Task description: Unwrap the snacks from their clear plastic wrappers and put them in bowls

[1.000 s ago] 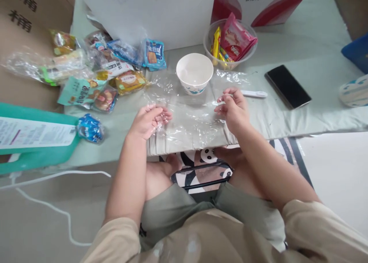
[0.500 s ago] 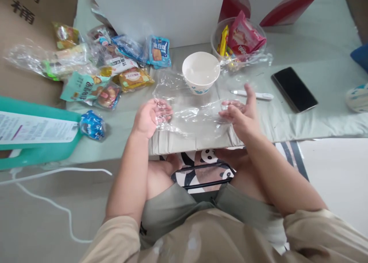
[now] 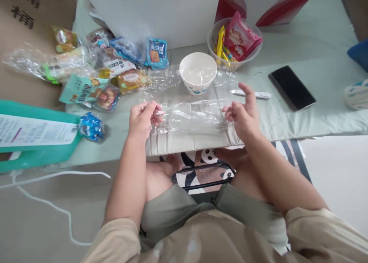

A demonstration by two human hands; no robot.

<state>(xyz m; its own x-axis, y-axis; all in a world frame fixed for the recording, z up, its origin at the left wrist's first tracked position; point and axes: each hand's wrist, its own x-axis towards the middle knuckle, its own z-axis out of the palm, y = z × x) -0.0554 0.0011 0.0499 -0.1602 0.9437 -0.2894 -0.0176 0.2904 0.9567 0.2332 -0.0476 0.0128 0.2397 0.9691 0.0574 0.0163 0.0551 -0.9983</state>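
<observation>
A: Set the clock centre on the plastic film, with 12 directed away from the person. State of the hands?

B: Left hand, 9 o'clock: fingers curled, thumb against them, at the film's margin. Right hand, 3 o'clock: index finger raised, thumb near the curled fingers. Whether either grips the film cannot be told.

A: Nearest items?

B: White bowl, upright at 12 o'clock, film showing on both sides of it. White-handled tool, between 2 and 3, just beyond the right hand. Phone, farther along the same bearing, screen dark.

A: Readable markings?

B: Red-and-white carton, 1 o'clock: "饮用纯净水". Brown carton, 10 o'clock: "桶", printed twice. Pink packet in the clear tub, 1 o'clock: lettering appears inverted; brand not confirmed. Snack packets, 10 o'clock: print mostly blurred. Green container, 9 o'clock: white label, text too fine.

A: Edges and clearance?

B: Table edge, 6 o'clock, near the film. At 9, a blue wrapped packet sits between left hand and green container. At 12, a pale box stands behind the bowl. Widest span of cloth: 1 to 2 o'clock, between tub and phone.
</observation>
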